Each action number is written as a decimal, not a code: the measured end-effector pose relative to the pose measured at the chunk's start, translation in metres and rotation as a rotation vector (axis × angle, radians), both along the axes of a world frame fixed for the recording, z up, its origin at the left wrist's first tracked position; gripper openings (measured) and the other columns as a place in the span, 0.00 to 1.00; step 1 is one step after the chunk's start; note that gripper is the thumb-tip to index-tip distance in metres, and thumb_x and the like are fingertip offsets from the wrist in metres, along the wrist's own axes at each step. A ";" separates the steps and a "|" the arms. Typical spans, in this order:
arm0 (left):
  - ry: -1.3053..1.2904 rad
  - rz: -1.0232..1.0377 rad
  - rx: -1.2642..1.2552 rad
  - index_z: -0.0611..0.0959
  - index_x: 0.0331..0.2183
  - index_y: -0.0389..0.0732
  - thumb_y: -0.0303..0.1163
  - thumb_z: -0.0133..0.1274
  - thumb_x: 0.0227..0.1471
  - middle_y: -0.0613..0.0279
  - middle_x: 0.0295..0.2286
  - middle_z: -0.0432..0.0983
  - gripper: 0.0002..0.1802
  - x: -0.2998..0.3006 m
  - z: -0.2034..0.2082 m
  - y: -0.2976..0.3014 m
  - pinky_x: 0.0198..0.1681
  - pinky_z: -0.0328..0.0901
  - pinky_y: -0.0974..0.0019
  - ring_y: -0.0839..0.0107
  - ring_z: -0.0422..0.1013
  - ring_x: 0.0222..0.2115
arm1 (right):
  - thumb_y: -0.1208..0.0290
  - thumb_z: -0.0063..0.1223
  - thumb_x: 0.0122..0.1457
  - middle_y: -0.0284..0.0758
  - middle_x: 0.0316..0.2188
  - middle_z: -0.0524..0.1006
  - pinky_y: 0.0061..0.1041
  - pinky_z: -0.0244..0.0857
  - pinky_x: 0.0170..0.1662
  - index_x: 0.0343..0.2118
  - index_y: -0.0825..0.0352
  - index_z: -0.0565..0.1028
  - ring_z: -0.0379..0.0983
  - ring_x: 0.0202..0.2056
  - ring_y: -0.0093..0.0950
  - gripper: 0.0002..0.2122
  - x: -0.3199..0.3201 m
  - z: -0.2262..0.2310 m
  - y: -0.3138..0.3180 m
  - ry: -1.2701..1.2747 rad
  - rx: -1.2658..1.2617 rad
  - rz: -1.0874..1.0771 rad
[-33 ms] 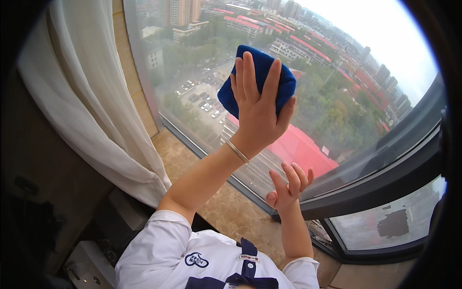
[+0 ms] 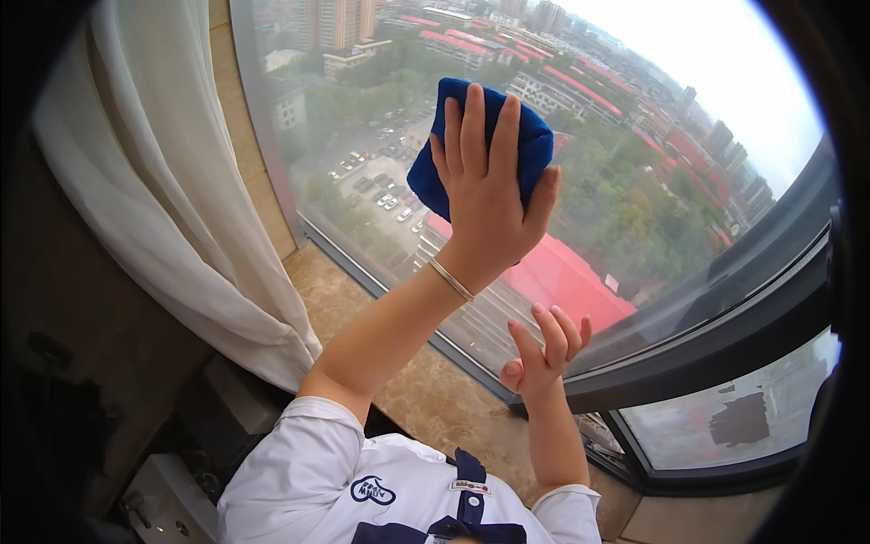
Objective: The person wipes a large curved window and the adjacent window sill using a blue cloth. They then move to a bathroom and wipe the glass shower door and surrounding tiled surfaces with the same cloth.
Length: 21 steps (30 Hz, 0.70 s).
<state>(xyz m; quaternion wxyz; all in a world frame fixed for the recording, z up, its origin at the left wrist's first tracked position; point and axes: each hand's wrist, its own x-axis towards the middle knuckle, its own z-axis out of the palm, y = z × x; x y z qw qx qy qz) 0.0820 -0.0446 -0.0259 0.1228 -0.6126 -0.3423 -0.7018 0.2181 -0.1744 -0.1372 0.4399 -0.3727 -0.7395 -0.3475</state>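
My left hand (image 2: 489, 195) is spread wide and flat in the upper middle of the frame, palm pressing a folded blue cloth (image 2: 480, 136) against the window glass (image 2: 652, 190); the fingers lie fanned over the cloth, not curled round it, so it is pinned by pressure, not gripped. The cloth shows above and to both sides of my fingers, a soft, thick wad that looks light and limp. I judge it would bunch or slide out from under the palm if I eased off, and that it is best held with the flat of the hand across its middle, as now, or pinched at a folded edge. A thin bracelet (image 2: 450, 278) sits on that wrist. Lower, just right of the middle, my right hand (image 2: 542, 349) is half open and holds nothing, its fingers loosely raised close to the dark window frame (image 2: 725, 349); I cannot tell whether they touch it. A pale curtain (image 2: 181, 208) hangs at the left of the frame, and a stone sill (image 2: 426, 399) runs below the glass. I see no containers near either hand, so nothing to report inside any.
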 end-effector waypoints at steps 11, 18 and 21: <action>0.238 -0.135 -0.246 0.59 0.66 0.47 0.48 0.51 0.57 0.40 0.67 0.39 0.40 0.060 -0.284 -0.080 0.61 0.33 0.23 0.33 0.38 0.66 | 0.52 0.29 0.69 0.37 0.49 0.74 0.45 0.42 0.67 0.38 0.56 0.80 0.67 0.53 0.34 0.23 0.018 -0.025 -0.017 -0.054 -0.093 0.066; 0.122 -0.087 -0.056 0.62 0.62 0.34 0.38 0.53 0.57 0.31 0.64 0.36 0.36 0.040 -0.121 -0.050 0.64 0.40 0.36 0.34 0.38 0.65 | 0.52 0.29 0.69 0.41 0.52 0.69 0.46 0.45 0.66 0.37 0.59 0.79 0.65 0.54 0.37 0.23 0.032 -0.014 -0.011 -0.040 0.020 0.050; -0.139 -0.053 0.223 0.59 0.62 0.31 0.33 0.57 0.55 0.35 0.61 0.46 0.39 0.040 -0.021 -0.032 0.63 0.48 0.47 0.40 0.47 0.62 | 0.52 0.28 0.70 0.43 0.54 0.66 0.46 0.47 0.66 0.38 0.60 0.78 0.64 0.56 0.38 0.23 0.035 -0.001 -0.009 0.062 0.078 0.049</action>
